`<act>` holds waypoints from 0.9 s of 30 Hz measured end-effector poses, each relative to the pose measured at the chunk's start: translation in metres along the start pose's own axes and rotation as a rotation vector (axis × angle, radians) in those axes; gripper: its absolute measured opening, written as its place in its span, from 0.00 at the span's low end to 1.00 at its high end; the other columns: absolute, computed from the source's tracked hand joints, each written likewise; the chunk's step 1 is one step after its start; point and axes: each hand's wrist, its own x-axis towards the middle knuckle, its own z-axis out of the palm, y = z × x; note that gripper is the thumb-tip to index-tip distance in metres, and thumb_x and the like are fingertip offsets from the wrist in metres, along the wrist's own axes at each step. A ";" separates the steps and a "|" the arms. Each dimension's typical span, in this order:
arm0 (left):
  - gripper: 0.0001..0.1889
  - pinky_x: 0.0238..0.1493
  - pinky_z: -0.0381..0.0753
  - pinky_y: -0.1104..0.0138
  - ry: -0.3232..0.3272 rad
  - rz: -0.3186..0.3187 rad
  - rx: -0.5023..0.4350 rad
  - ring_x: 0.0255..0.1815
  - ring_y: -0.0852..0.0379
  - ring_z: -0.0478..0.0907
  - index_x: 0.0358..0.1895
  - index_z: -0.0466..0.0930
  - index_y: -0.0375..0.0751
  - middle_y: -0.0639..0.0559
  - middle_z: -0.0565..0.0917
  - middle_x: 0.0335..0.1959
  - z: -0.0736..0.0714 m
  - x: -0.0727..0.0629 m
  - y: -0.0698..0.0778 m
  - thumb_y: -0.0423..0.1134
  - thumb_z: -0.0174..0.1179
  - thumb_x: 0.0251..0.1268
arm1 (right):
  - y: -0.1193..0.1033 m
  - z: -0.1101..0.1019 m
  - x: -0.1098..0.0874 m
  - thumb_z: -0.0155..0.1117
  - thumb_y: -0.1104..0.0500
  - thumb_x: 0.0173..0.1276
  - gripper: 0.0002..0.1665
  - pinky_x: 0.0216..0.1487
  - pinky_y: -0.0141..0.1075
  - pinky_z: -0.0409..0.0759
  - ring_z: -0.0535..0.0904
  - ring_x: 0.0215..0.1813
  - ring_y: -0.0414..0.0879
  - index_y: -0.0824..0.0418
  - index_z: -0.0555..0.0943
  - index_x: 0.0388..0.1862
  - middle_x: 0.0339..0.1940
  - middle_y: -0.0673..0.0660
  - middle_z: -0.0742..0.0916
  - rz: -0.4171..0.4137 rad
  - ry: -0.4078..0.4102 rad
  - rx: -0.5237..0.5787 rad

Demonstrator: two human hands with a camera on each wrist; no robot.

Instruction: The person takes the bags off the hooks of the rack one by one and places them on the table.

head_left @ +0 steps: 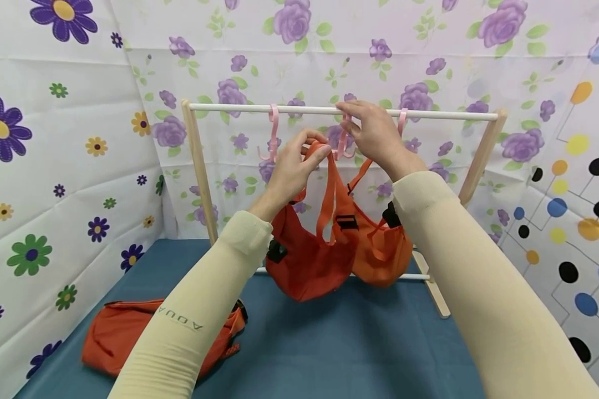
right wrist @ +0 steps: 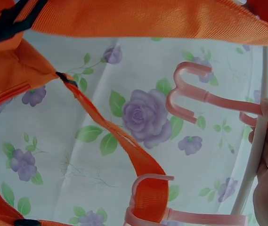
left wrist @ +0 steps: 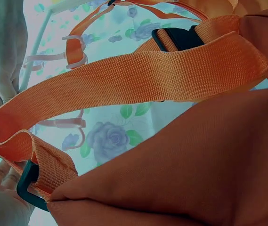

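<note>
My left hand (head_left: 297, 160) pinches the webbing strap of a red-orange waist bag (head_left: 309, 260), which hangs below it. In the left wrist view the strap (left wrist: 124, 77) loops up to my fingers from a black ring. My right hand (head_left: 376, 133) is up at the white rail (head_left: 229, 107), gripping the middle pink double hook (right wrist: 195, 92) where it meets the rail. The raised strap is close beside that hook's prongs; the head view does not show whether they touch. A second, orange waist bag (head_left: 384, 257) hangs by its strap from the right pink hook (right wrist: 148, 212).
Another pink hook (head_left: 273, 133) hangs on the rail to the left. Wooden posts (head_left: 199, 172) carry the rail over a blue tabletop (head_left: 329, 343). A third red-orange bag (head_left: 115, 338) lies at the front left, partly behind my left sleeve. Patterned cloth walls surround the table.
</note>
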 end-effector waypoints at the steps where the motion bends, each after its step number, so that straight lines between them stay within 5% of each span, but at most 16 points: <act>1: 0.14 0.44 0.82 0.61 0.002 -0.001 0.001 0.45 0.51 0.83 0.56 0.80 0.39 0.46 0.84 0.49 -0.001 -0.001 0.000 0.45 0.61 0.79 | 0.000 0.000 0.000 0.58 0.60 0.82 0.26 0.80 0.50 0.59 0.68 0.78 0.58 0.59 0.75 0.76 0.75 0.60 0.77 -0.004 -0.002 0.000; 27: 0.12 0.47 0.81 0.60 0.012 0.006 0.054 0.45 0.53 0.82 0.54 0.81 0.44 0.50 0.85 0.49 -0.018 -0.008 0.001 0.46 0.62 0.78 | -0.002 -0.001 -0.006 0.50 0.53 0.86 0.32 0.83 0.39 0.43 0.55 0.85 0.52 0.58 0.62 0.84 0.84 0.55 0.63 -0.038 -0.035 -0.067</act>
